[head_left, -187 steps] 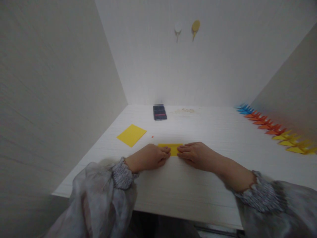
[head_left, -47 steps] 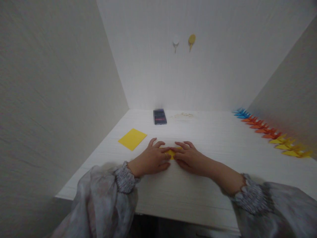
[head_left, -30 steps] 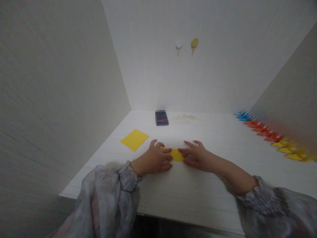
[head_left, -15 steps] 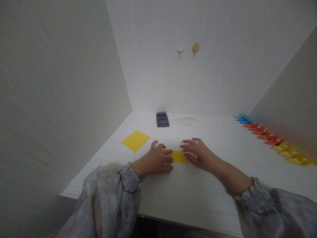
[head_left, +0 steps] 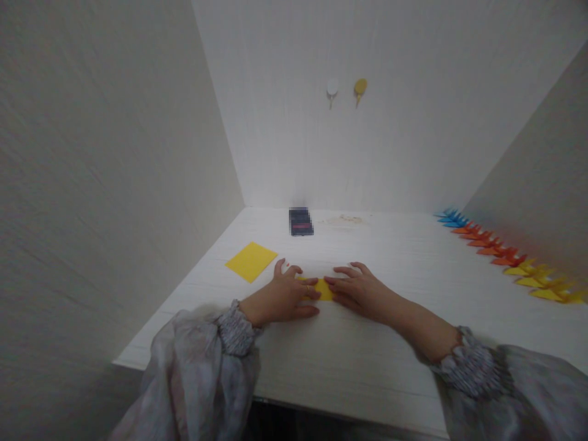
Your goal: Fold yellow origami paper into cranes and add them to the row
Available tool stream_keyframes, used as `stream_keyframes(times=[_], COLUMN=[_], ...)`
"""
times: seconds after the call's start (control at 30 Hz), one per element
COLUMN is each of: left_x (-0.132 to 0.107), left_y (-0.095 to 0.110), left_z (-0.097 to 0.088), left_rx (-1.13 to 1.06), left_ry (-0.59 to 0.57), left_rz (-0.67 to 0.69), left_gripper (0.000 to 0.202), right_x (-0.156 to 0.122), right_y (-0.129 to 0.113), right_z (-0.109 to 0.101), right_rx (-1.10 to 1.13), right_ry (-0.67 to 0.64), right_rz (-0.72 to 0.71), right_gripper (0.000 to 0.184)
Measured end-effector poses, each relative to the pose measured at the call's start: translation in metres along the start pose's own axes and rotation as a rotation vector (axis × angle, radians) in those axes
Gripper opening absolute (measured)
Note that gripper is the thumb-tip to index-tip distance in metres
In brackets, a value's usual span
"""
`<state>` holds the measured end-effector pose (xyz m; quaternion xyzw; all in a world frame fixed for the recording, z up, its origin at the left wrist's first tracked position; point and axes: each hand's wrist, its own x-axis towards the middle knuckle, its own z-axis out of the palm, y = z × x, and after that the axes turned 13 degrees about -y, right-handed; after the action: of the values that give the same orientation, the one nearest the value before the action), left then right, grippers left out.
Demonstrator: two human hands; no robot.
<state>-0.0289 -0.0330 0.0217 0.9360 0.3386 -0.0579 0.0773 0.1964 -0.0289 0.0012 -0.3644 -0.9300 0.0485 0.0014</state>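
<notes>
A folded piece of yellow paper (head_left: 325, 290) lies flat on the white table, partly covered by both hands. My left hand (head_left: 290, 295) rests on its left part, with the fingers spread and a ring on one of them. From the other side, my right hand (head_left: 357, 290) lies over the paper's right end, fingers stretched out toward the left. Neither hand grips the paper; both seem to press it from above. Left of my left hand is a square sheet of yellow paper (head_left: 251, 261), lying flat and turned cornerwise.
Folded paper cranes stand in a row along the right side: blue (head_left: 451, 217), orange-red (head_left: 489, 243) and yellow (head_left: 544, 283). A dark, blurred-out object (head_left: 301, 222) sits near the back wall. Two hooks, one white (head_left: 332, 90) and one yellow (head_left: 361, 87), hang on that wall.
My right hand has slid left over the folded paper and covers more of its right end. My left hand stays nearly in place. The yellow sheet has not moved.
</notes>
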Motion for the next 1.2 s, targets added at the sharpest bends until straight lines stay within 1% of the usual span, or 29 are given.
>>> stream_keyframes(times=[0.17,0.33,0.47,0.53,0.57,0.63,0.7,0.77,0.8,0.87,0.97,1.07,1.2], left_x=[-0.008,-0.017,-0.024,-0.026,-0.026,-0.025,-0.021,-0.014,-0.01,-0.001,0.007,0.008,0.007], left_y=[-0.005,-0.007,-0.011,-0.013,-0.014,-0.015,-0.014,-0.011,-0.01,-0.005,-0.001,0.002,0.005], left_z=[0.0,0.001,0.001,0.001,0.001,0.0,-0.002,-0.002,-0.001,0.004,0.012,0.015,0.011], left_rx=[-0.031,-0.022,-0.015,-0.018,-0.024,-0.032,-0.036,-0.03,-0.017,0.024,0.086,0.12,0.131], left_ry=[-0.072,-0.092,-0.104,-0.099,-0.076,0.017,0.139,0.217,0.234,0.206,0.115,0.119,0.119], left_rz=[-0.073,-0.157,-0.175,-0.17,-0.171,-0.156,-0.125,-0.083,-0.04,0.022,0.072,0.045,0.033], left_gripper=[0.038,0.043,0.044,0.043,0.042,0.035,0.029,0.03,0.029,0.035,0.037,0.037,0.035], right_x=[-0.001,-0.001,-0.001,0.0,0.0,0.0,0.0,0.0,0.0,0.0,0.0,0.001,0.003], right_y=[-0.003,-0.004,-0.005,-0.004,-0.004,-0.003,-0.003,-0.002,-0.001,-0.001,-0.003,-0.007,-0.013], right_z=[-0.003,-0.005,-0.005,-0.005,-0.005,-0.004,-0.003,-0.002,-0.002,-0.002,-0.005,-0.008,-0.012], right_rx=[0.027,0.039,0.04,0.038,0.038,0.043,0.049,0.052,0.053,0.054,0.042,0.02,0.034], right_ry=[-0.009,-0.003,-0.015,-0.015,-0.014,-0.013,-0.011,0.001,0.01,0.03,0.05,0.068,0.089], right_rz=[0.028,0.028,0.026,0.026,0.025,0.019,0.007,-0.007,-0.013,-0.027,-0.066,-0.117,-0.161], right_gripper=[0.033,0.032,0.029,0.03,0.03,0.031,0.031,0.029,0.028,0.027,0.024,0.022,0.023])
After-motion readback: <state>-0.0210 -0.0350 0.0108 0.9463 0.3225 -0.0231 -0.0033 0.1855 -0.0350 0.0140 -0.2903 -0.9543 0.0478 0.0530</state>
